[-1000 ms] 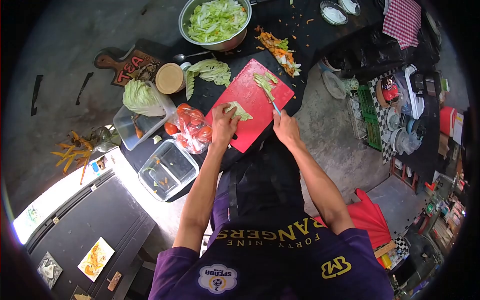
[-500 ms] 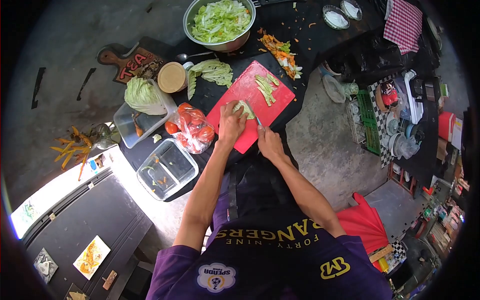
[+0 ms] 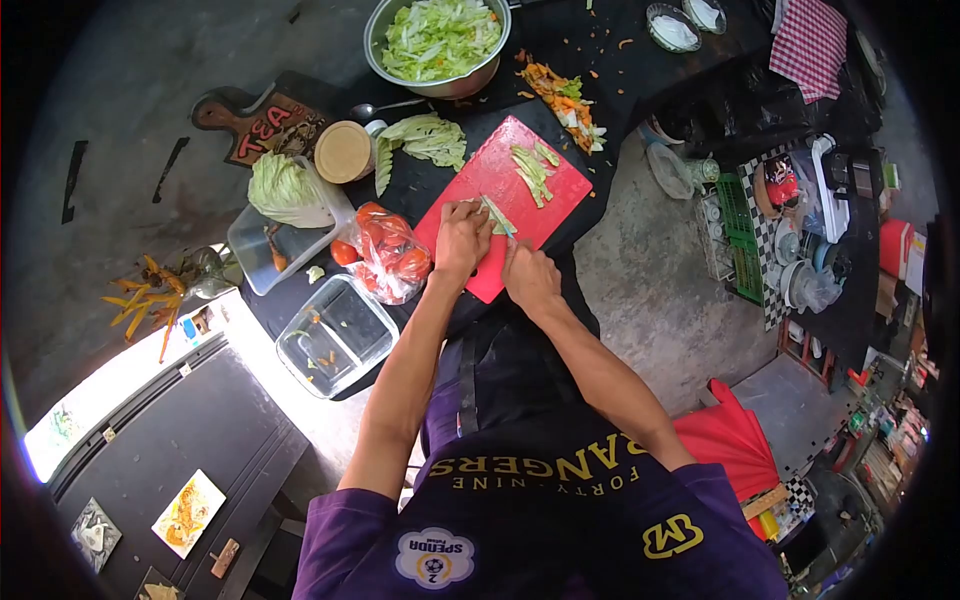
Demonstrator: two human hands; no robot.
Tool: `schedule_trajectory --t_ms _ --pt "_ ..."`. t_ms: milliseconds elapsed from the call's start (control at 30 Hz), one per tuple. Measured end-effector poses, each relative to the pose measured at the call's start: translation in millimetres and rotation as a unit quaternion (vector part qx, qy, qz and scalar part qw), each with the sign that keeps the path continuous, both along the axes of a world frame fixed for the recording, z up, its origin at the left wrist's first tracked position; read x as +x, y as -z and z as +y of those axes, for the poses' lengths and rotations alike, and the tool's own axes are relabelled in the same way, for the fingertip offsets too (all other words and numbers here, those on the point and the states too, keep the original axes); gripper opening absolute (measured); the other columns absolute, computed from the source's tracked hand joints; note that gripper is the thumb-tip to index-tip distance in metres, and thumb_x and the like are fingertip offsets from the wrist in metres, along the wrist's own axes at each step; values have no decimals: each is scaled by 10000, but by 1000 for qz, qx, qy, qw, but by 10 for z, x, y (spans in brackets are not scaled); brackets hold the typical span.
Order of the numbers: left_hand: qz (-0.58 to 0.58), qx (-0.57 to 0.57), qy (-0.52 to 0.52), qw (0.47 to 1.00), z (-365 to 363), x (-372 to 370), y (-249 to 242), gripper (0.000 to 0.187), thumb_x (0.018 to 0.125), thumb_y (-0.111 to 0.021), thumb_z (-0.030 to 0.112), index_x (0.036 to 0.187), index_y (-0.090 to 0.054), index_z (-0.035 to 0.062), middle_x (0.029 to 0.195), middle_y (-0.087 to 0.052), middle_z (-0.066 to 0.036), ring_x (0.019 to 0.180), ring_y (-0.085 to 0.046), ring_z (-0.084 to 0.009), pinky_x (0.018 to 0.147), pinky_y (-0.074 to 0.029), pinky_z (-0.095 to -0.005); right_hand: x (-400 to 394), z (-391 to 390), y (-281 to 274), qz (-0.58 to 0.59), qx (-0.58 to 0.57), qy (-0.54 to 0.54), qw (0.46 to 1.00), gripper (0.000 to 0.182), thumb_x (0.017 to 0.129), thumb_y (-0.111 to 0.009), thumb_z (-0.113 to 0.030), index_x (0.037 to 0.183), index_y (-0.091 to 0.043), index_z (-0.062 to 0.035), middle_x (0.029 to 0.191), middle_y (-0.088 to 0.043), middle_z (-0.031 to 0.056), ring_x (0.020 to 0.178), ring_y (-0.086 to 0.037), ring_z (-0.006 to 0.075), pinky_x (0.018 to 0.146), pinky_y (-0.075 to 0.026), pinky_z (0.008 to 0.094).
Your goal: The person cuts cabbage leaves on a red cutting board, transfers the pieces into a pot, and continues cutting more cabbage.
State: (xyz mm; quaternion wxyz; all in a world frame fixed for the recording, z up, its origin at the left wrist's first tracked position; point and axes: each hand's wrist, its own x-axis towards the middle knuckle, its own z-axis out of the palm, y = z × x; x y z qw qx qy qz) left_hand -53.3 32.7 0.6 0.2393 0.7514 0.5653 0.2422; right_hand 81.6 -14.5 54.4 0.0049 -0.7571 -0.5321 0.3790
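Note:
A red cutting board [image 3: 545, 205] lies on a dark table. My left hand [image 3: 460, 240] presses a piece of cabbage leaf [image 3: 493, 212] onto the board. Close beside it, my right hand [image 3: 527, 275] grips a knife [image 3: 503, 224], whose blade rests on the leaf. Cut cabbage strips [image 3: 531, 170] lie at the board's far end.
A metal bowl of chopped cabbage [image 3: 437, 40] stands beyond the board, vegetable scraps [image 3: 565, 100] to its right. Loose cabbage leaves [image 3: 422, 140], a round lid [image 3: 342, 152], a bag of tomatoes [image 3: 385, 252], a cabbage head in a plastic tub [image 3: 285, 195] and a glass container [image 3: 335, 335] lie on the left.
My right hand moved left from the board's right edge and brought the knife onto the leaf under my left hand. The two hands now sit close together.

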Motion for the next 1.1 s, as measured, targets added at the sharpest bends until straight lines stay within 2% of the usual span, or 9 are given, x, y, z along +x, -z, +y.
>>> schedule_trajectory --t_ms 133,233,433,533,767,867,1000,1100 --pt "7 9 -5 1000 -4 50 29 158 771 -697 75 911 -744 17 1075 -663 -129 1030 -541 -328 890 -488 -382 -47 -40 113 -2 -11 17 1000 465 1012 -349 -372 975 -570 35 844 -653 320 861 -640 503 777 -511 578" --pt "0 8 -20 1000 -26 66 21 131 777 -690 61 888 -748 22 1066 -663 -126 1026 -541 -329 882 -491 -383 -1 -117 57 -7 -31 6 999 455 1012 -353 -373 993 -552 36 868 -668 294 862 -659 465 786 -534 535" --pt "-10 13 -25 1000 -40 77 31 163 784 -698 67 930 -740 8 1073 -661 -137 1026 -551 -325 884 -490 -386 166 -525 128 -31 -67 17 997 441 1012 -349 -389 986 -548 4 868 -656 301 871 -638 485 786 -508 563" --pt "-16 13 -24 999 -34 48 -14 181 787 -705 74 950 -738 2 1083 -660 -138 1043 -555 -322 894 -486 -387 205 -552 151 -26 -38 14 999 439 1014 -344 -392 983 -545 -3 843 -655 297 834 -635 492 767 -502 578" --pt "-55 -5 -41 998 -104 -138 -69 218 752 -720 42 963 -729 -10 1152 -640 -140 1091 -553 -330 934 -475 -389 484 -507 123 3 -12 -69 998 427 1006 -366 -391 989 -548 -5 822 -658 296 796 -636 504 740 -506 574" --pt "-65 -15 -47 997 -125 -165 -18 231 740 -758 85 958 -740 10 1165 -649 -127 1080 -589 -302 920 -493 -370 566 -361 152 11 16 -93 995 429 1003 -376 -389 980 -554 0 823 -652 308 793 -630 513 737 -498 587" --pt "-81 -43 -45 995 -136 -124 1 243 733 -759 68 968 -731 11 1159 -651 -124 1083 -597 -298 892 -509 -364 613 -69 163 -18 48 -49 998 446 1005 -375 -382 975 -583 12 824 -646 325 806 -625 522 751 -488 600" --pt "-109 -78 -48 990 -123 -77 -7 258 729 -757 57 980 -722 11 1149 -654 -119 1079 -599 -297 876 -512 -371 631 20 144 12 68 11 998 459 1006 -372 -384 971 -588 19 814 -640 335 811 -621 527 756 -486 602"
